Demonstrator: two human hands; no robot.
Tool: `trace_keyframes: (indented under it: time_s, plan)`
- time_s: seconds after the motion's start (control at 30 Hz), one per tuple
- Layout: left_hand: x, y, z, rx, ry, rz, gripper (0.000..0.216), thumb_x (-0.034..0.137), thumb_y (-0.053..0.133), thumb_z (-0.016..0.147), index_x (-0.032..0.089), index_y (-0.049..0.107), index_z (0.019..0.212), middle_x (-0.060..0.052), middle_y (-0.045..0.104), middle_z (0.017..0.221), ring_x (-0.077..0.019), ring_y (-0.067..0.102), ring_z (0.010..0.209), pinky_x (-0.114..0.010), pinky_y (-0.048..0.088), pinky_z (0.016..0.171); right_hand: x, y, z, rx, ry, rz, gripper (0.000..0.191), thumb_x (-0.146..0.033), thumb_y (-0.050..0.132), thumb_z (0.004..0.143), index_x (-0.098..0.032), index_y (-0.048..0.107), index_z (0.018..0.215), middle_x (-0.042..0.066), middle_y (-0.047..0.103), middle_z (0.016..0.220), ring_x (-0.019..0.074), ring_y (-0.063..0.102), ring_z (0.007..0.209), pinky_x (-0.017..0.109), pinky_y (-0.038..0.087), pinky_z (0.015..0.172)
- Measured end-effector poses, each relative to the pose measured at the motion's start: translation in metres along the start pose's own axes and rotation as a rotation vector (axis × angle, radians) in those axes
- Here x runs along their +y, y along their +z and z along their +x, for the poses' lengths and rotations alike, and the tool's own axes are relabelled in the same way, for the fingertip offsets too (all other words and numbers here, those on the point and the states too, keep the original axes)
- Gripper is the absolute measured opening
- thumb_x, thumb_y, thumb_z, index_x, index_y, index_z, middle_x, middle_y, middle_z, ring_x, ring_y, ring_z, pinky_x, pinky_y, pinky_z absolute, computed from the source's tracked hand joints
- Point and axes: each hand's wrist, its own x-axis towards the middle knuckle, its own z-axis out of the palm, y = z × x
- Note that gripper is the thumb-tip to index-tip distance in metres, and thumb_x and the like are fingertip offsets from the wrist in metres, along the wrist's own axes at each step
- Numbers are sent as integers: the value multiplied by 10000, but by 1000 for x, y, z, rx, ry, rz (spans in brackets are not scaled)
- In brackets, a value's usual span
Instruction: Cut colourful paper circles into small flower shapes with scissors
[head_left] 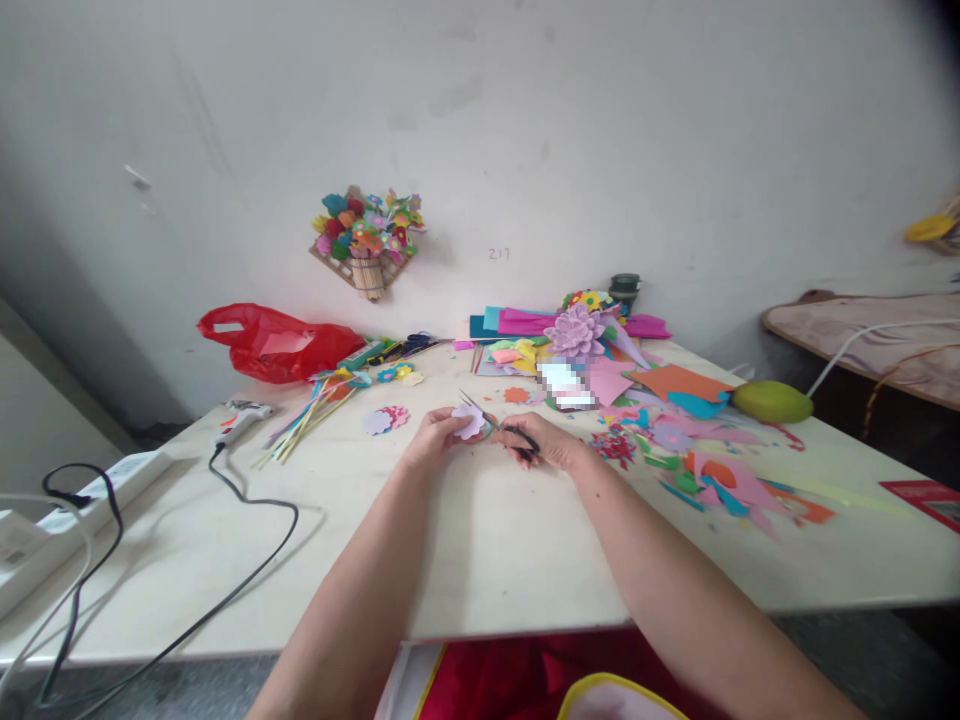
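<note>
Between the fingers of my left hand (437,438) is a lilac flower-shaped cutout (469,421) with a scalloped edge. My right hand (544,440) grips the black handles of a pair of scissors (528,446), whose blades point up and left beside the cutout. Whether the blades touch it I cannot tell. To the left of my left hand lie round scalloped cutouts (379,421), pale lilac and pink-red. An orange cutout (517,396) rests just beyond the scissors.
Colourful scraps (739,490) spread over the table's right side, near a yellow-green oval object (772,401). A glue gun (244,422) with a trailing black cable lies left, near a power strip (112,490). A red plastic bag (277,345) sits at the back left.
</note>
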Motion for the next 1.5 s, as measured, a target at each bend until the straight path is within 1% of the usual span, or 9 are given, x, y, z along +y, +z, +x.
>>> trace_keyframes:
  time_s: [0.27,0.53,0.63,0.77,0.9,1.03,1.2,1.5]
  plan:
    - [-1,1,0,1,-15,44,196,275,775,566,110,684,621,-47,648,595,-135,574,540,-257,454,569,-2,1,-1,15,10,-1,315,-447,609,734,-144,529,695,-43,527,475,57,467,333,154,254,286]
    - [-3,1,0,-18,-28,81,248,324,785,569,109,667,604,-45,624,562,-152,575,496,-275,466,519,-2,2,0,38,23,5,321,-451,624,726,-147,526,690,-52,521,466,53,457,323,155,246,283]
    - [-1,3,-1,-18,-31,82,280,348,796,556,108,659,599,-42,618,564,-156,586,496,-277,476,521,-2,2,-1,49,18,-1,316,-447,622,729,-149,523,692,-50,526,469,56,463,326,155,246,282]
    - [-3,2,0,-9,-23,77,314,372,799,554,113,669,675,-42,638,618,-145,585,513,-277,486,547,-2,2,0,49,14,-4,313,-447,612,734,-150,521,691,-48,527,470,60,466,328,158,246,278]
    - [-7,-3,4,16,25,63,306,376,788,578,128,663,705,-28,632,622,-122,558,519,-267,483,559,-1,2,0,34,8,0,323,-452,607,737,-147,515,679,-47,523,475,53,461,325,150,242,276]
    - [-9,-6,6,39,61,49,298,373,778,594,134,657,725,-32,647,634,-131,576,552,-257,467,569,-3,2,-2,31,3,16,331,-459,603,745,-147,510,685,-43,521,479,52,460,329,148,246,279]
    - [-5,-3,4,93,58,44,307,352,801,545,132,664,709,-37,664,648,-137,593,584,-240,439,583,-6,2,-3,40,32,18,341,-483,586,759,-148,523,740,-34,537,501,61,478,349,158,261,288]
    - [-5,-3,4,64,41,41,246,317,798,550,138,675,664,-37,669,632,-127,579,550,-235,405,545,-8,3,-3,29,54,-19,331,-469,603,742,-154,509,704,-35,529,486,67,476,352,168,266,300]
